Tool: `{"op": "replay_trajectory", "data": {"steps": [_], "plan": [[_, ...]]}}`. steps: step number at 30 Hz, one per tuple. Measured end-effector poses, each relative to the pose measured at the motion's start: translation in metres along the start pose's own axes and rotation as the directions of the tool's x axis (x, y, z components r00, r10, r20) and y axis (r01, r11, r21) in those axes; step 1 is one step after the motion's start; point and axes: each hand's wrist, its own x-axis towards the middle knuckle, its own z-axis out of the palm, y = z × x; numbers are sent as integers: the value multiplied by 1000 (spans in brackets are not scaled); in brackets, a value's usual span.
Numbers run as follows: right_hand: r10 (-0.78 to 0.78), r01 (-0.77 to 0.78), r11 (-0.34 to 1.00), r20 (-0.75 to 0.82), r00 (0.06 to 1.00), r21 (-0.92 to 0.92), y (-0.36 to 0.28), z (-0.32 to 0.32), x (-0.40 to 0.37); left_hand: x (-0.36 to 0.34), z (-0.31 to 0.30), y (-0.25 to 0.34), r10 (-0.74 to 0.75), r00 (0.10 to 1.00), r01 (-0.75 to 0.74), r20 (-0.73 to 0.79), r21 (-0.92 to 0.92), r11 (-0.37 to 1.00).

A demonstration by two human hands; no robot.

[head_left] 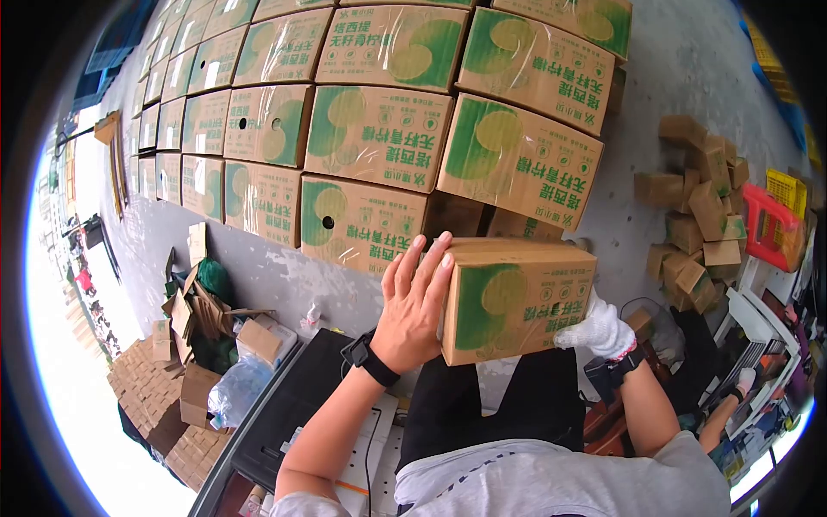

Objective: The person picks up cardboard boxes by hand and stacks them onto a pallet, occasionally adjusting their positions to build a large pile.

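Note:
A brown cardboard box [520,303] with a green printed pattern and green characters is held between my two hands in front of my waist. My bare left hand [416,297], with a dark watch on the wrist, presses flat along the box's left side, fingers pointing up. On the opposite side, my right hand [596,329] in a white knitted glove grips the lower right edge; part of its fingers is behind the box. Just ahead, a tall stack of matching cardboard boxes [379,133] stands in rows, with a dark gap [461,215] in its lowest row near my box.
Loose small cartons [706,207] are piled on the right, near a red plastic crate [769,228]. To my left are a black printer-like machine [293,414], clear plastic bags [245,388] and flattened cardboard [151,383]. Another person's arm [719,418] shows at lower right.

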Motion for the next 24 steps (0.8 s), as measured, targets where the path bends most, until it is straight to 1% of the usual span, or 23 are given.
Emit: {"op": "replay_trajectory", "data": {"steps": [1,2,3,4,5,6,7,8,10,11,12,14,15,16,18,20,21,22,23,24], "plan": [[-47,45,999,-61,997,-26,0,9,5,2,3,-4,-22,999,22,-24,-4,1000],[-97,91,994,-121,988,-56,0,18,10,4,2,-5,-101,994,98,39,78,992],[-171,178,984,-160,972,29,3,30,16,6,4,-8,-115,993,109,30,149,983],[-172,179,983,-162,972,29,5,37,22,7,8,-12,-128,992,120,22,219,968],[-243,247,969,-236,941,-14,7,44,27,10,11,-16,-125,992,117,23,219,969],[-310,306,950,-304,901,-60,9,48,31,11,15,-18,-173,985,166,-8,334,928],[-372,334,927,-318,872,-170,12,49,32,9,17,-21,-219,975,215,-41,444,870],[-371,333,928,-317,873,-169,10,51,33,8,20,-25,-250,966,257,-71,415,873],[-408,303,902,-376,832,-308,1,56,34,1,20,-29,-256,960,273,-110,181,945],[-465,276,846,-376,801,-456,-5,60,31,-3,20,-28,-251,962,267,-110,179,947],[-469,278,844,-380,798,-458,-7,59,31,-6,21,-28,-246,964,262,-96,212,942],[-513,218,787,-417,750,-577,-5,58,34,-9,23,-28,-241,967,254,-83,249,935],[-518,222,786,-419,746,-577,-4,56,40,-8,26,-27,-227,969,246,-98,299,922],[-541,253,787,-434,720,-563,-3,51,47,-7,28,-27,-209,972,235,-110,347,908],[-564,280,789,-464,683,-547,-3,45,56,-6,32,-27,-158,982,187,-107,369,911],[-424,155,870,-550,719,-468,-5,46,66,-5,37,-25,-204,973,229,-104,392,891],[-450,342,892,-508,734,-297,-13,49,67,-4,37,-22,-190,977,213,-96,394,894],[-450,344,893,-520,726,-292,-15,50,70,-3,37,-19,-225,971,240,-85,391,889],[-456,385,890,-521,722,-244,-16,50,71,-1,37,-16,-260,963,267,-72,389,882],[-459,424,885,-523,718,-194,-16,51,71,0,37,-13,-248,967,250,-57,390,886]]}}
